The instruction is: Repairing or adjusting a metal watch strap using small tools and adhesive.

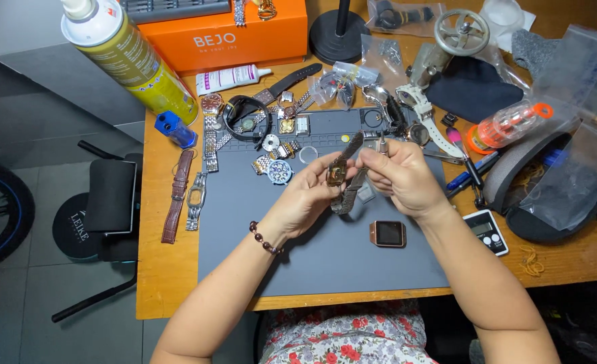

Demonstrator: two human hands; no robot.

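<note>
My left hand (305,199) grips a wristwatch (339,174) with a gold-toned case and a grey metal band, held up over the grey work mat (325,259). My right hand (401,176) pinches a thin metal tool (381,143) between thumb and fingers, its fingertips touching the watch at the case. One half of the band points up and away, the other hangs down between my hands. A bead bracelet (265,238) circles my left wrist.
A square smartwatch body (387,233) lies on the mat near my right wrist. Loose watches, straps (177,195) and parts crowd the mat's far left. An orange box (224,34), spray can (131,61), black pouch (534,195) and small scale (486,231) ring the wooden table.
</note>
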